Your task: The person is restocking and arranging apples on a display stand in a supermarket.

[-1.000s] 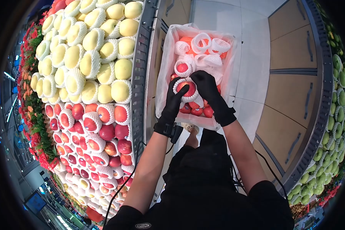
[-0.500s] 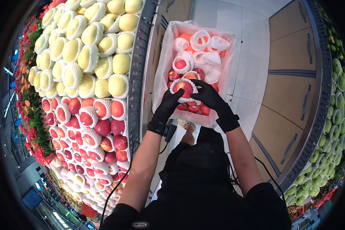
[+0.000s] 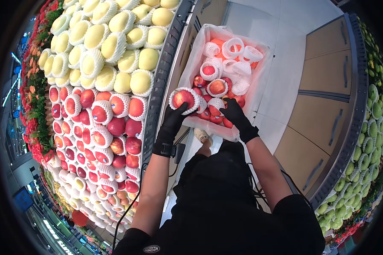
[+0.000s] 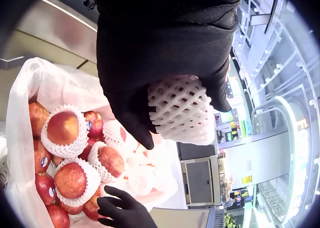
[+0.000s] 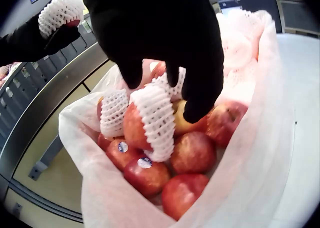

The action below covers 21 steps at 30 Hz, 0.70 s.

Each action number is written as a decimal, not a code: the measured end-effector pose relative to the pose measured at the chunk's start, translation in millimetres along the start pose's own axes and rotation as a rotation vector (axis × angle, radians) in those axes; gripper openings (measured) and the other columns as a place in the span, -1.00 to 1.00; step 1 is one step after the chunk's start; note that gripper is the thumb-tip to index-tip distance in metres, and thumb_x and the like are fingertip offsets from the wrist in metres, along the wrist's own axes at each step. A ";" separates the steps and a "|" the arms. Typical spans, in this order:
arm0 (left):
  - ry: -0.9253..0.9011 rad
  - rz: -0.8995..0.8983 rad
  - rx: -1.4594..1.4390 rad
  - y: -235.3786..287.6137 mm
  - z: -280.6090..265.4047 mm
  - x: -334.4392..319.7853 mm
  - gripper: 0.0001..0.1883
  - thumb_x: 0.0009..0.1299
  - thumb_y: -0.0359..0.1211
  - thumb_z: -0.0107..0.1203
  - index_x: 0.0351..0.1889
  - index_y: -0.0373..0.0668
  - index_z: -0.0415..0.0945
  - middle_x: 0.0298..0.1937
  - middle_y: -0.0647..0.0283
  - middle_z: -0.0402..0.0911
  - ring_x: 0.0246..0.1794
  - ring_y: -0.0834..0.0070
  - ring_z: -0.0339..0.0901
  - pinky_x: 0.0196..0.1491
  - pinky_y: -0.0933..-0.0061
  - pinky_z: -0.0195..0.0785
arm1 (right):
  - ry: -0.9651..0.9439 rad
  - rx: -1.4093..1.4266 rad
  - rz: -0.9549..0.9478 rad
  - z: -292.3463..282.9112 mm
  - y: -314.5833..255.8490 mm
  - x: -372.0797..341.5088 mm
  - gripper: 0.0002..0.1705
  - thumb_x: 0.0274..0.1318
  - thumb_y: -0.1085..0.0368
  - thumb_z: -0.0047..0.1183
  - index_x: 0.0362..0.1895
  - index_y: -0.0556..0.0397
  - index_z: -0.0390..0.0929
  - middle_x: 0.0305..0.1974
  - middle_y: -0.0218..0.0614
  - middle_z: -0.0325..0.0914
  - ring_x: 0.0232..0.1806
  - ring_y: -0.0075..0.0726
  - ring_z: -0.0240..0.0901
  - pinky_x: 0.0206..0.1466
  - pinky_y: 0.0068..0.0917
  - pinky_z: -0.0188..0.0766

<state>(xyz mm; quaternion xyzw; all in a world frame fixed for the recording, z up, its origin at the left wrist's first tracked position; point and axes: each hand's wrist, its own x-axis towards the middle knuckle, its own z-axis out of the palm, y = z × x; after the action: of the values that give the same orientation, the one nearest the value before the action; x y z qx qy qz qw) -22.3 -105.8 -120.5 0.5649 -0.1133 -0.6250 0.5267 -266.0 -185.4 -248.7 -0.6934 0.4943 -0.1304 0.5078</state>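
My gloved left hand (image 3: 171, 124) holds a red apple (image 3: 184, 100) in a white foam net, off the box's left side near the display edge. In the left wrist view the net (image 4: 181, 110) sits between thumb and fingers. My gloved right hand (image 3: 239, 119) hangs over the near part of a lined box (image 3: 259, 83), its fingers loosely bent. In the right wrist view its fingertips point down just above a netted apple (image 5: 136, 125) and a bare yellowish-red apple (image 5: 187, 125). Several red apples, some netted, fill the box's near half.
Loose foam nets (image 3: 232, 48) lie in the box's far half. Left is a sloped display of pale yellow fruit (image 3: 89, 66) and red apples (image 3: 117, 126), edged by a slotted grey rail (image 3: 157, 80). Brown cabinets (image 3: 317, 112) and netted green fruit (image 3: 349, 187) stand right.
My hands, together over the box at the netted apple, have parted. The left has carried the apple left past the box's side; the right has let go and lowered toward the other apples.
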 end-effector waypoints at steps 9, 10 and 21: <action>0.119 0.181 -0.069 -4.0 -22.1 -55.9 -0.38 0.38 -0.41 0.15 0.37 -0.24 0.14 0.25 0.09 0.37 0.24 0.24 0.41 0.29 0.16 0.35 | 0.146 -0.135 0.057 64.8 2.1 10.1 -0.14 -0.36 0.16 0.47 0.12 0.09 0.34 -0.02 0.03 0.46 0.05 0.16 0.44 0.07 -0.07 0.42; 0.142 0.180 -0.070 -5.5 -23.2 -62.7 -0.38 0.38 -0.41 0.15 0.37 -0.24 0.14 0.26 0.10 0.37 0.25 0.24 0.40 0.29 0.16 0.33 | 0.161 -0.125 0.055 66.3 3.6 12.6 -0.16 -0.37 0.19 0.46 0.10 0.09 0.35 -0.05 0.04 0.47 0.02 0.19 0.46 0.04 -0.04 0.44; 0.157 0.273 -0.168 18.8 -26.0 -117.3 -0.38 0.24 -0.36 0.29 0.25 -0.22 0.31 0.11 0.21 0.50 0.09 0.40 0.51 0.15 0.34 0.41 | -0.300 0.633 0.213 -51.4 -75.5 9.7 -0.25 -0.18 0.28 0.37 0.17 0.13 0.38 0.05 -0.26 0.48 0.09 -0.24 0.45 0.15 -0.33 0.43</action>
<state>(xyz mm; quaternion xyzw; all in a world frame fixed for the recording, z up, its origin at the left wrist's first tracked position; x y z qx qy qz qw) -13.5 -9.7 -46.5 0.5455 -0.0949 -0.5089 0.6591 -254.7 -223.3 -165.8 -0.4580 0.4189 -0.1199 0.7749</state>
